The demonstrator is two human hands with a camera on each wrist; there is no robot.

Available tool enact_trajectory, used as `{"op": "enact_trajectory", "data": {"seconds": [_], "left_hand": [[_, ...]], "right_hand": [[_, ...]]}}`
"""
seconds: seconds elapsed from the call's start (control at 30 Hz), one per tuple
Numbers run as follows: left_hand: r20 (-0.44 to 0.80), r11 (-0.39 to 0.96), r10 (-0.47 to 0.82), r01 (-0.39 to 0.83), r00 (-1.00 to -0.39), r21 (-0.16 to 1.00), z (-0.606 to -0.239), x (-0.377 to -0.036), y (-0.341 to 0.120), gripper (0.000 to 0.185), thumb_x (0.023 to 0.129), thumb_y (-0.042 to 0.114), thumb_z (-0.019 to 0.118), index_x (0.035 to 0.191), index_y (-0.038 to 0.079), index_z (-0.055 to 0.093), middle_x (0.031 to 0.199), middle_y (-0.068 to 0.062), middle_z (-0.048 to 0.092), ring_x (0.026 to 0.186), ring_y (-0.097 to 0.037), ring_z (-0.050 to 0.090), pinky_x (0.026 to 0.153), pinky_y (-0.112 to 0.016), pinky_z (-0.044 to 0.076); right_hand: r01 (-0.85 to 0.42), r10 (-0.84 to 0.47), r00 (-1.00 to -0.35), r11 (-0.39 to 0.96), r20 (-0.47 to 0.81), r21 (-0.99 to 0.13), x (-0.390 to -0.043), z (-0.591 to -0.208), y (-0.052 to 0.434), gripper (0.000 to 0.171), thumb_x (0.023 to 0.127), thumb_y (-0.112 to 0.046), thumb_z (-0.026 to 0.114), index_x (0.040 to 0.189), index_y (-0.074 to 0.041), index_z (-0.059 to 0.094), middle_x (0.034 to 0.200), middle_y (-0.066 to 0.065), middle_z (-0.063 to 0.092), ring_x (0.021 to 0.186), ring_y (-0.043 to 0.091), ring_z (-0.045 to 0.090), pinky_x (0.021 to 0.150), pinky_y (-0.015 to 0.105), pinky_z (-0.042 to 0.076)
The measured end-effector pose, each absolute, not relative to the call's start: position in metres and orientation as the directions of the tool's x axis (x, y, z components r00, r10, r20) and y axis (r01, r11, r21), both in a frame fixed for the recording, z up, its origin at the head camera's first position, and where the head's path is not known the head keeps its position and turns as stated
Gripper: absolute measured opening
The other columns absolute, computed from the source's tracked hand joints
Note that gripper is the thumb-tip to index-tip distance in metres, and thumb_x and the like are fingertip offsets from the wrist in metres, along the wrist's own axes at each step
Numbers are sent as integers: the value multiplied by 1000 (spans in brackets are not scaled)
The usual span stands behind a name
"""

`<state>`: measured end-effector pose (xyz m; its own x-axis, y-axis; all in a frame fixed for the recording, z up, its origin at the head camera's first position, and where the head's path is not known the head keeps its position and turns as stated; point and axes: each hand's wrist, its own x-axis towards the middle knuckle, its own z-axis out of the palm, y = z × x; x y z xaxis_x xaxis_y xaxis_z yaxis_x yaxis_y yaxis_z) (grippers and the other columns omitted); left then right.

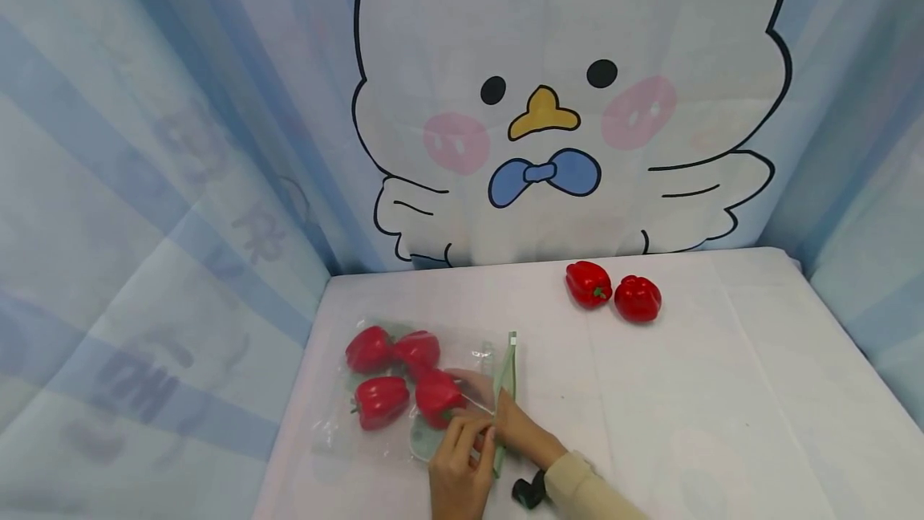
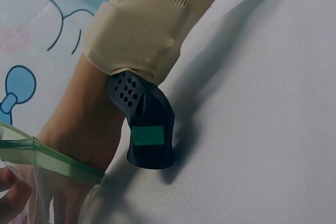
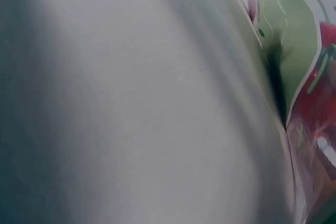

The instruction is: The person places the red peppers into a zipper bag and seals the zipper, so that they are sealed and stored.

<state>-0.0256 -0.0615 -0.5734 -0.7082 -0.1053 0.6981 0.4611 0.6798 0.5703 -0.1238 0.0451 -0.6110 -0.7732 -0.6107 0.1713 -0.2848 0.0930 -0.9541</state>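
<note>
Two hands, mine, meet at the bottom centre of the head view, over a white cloth-covered table (image 1: 722, 392). The cloth looks smooth and matte, with faint creases running toward the lower right. Behind the table hangs a soft fabric backdrop (image 1: 180, 183) in pale blue and white stripes, draped in folds; at its upper centre is a printed cartoon chick (image 1: 563, 103), round and white, with pink cheeks, a yellow beak and a blue bow tie.

A clear plastic zip bag (image 1: 339, 424) lies flat on the lower left of the table, glossy and crinkled, with a green seal strip (image 1: 508, 359) along its right edge. Inside it are four red bell peppers (image 1: 378, 401), shiny and lumpy, with green stems. Two loose red peppers (image 1: 637, 298) sit side by side near the table's far edge, right of centre, well apart from the bag.

My left hand (image 1: 458, 468) rests at the bag's lower right corner, fingers curled and pinching the bag's edge beside the seal. My right hand (image 1: 523, 432), in a ribbed beige sleeve (image 1: 588, 488), lies across the bag's mouth with fingers reaching inside, next to the nearest pepper; I cannot tell how far those fingers are bent. A black wrist device (image 2: 147, 129) of hard plastic, with a green patch, sits under the right cuff. The right wrist view is blurred.
</note>
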Motion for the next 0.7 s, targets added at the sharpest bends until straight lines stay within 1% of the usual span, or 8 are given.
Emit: {"op": "enact_trajectory", "data": {"seconds": [0.13, 0.2, 0.23, 0.4, 0.47, 0.6, 0.7], "left_hand": [[714, 685, -102, 472, -692, 555, -574, -26, -63, 23, 83, -2, 81, 100, 13, 75, 88, 4, 64, 66, -1, 57, 53, -4, 44], [727, 684, -97, 485, -679, 544, -574, -27, -63, 24, 82, -2, 81, 100, 13, 75, 88, 3, 64, 66, -2, 58, 53, -4, 44], [731, 684, -95, 489, -675, 541, -574, -27, -64, 24, 82, -2, 80, 100, 13, 75, 88, 3, 64, 66, -2, 58, 53, -4, 44], [737, 684, -90, 496, -670, 535, -573, -27, -65, 24, 83, -2, 81, 100, 13, 75, 89, 3, 65, 66, -2, 57, 53, -4, 43], [741, 685, -88, 500, -666, 530, -573, -27, -66, 24, 82, -2, 81, 100, 13, 75, 89, 2, 66, 66, -2, 57, 53, -4, 43], [749, 684, -86, 508, -657, 524, -574, -27, -66, 23, 83, -2, 81, 100, 13, 75, 89, 2, 66, 65, -2, 57, 54, -4, 44], [753, 683, -85, 512, -652, 521, -575, -27, -66, 20, 85, 0, 80, 100, 13, 75, 89, 3, 66, 65, -2, 57, 54, -4, 44]], "right_hand": [[-345, -637, -738, 71, 224, -936, -128, -610, 33, 58, 102, -17, 64, 155, -5, 43, 155, 14, 54, 142, 33, 54, 117, 35, 47], [-355, -634, -738, 74, 231, -932, -129, -609, 28, 60, 100, -17, 68, 154, -4, 44, 153, 15, 55, 139, 33, 57, 114, 32, 50], [-357, -630, -743, 88, 226, -930, -129, -609, 25, 61, 99, -18, 70, 153, -5, 45, 152, 14, 56, 137, 32, 58, 112, 30, 51], [-360, -610, -758, 98, 229, -928, -127, -605, 19, 61, 97, -20, 72, 150, -4, 48, 148, 15, 60, 129, 31, 63, 107, 32, 55], [-373, -611, -755, 105, 236, -922, -126, -604, 17, 60, 97, -21, 72, 150, -3, 49, 148, 15, 60, 126, 31, 65, 106, 33, 56], [-380, -617, -755, 135, 222, -915, -125, -604, 13, 60, 97, -24, 73, 150, -8, 50, 149, 10, 60, 124, 26, 66, 105, 32, 55], [-370, -617, -757, 134, 215, -919, -124, -604, 11, 60, 97, -23, 72, 151, -9, 50, 149, 9, 60, 124, 26, 66, 105, 32, 56]]}}
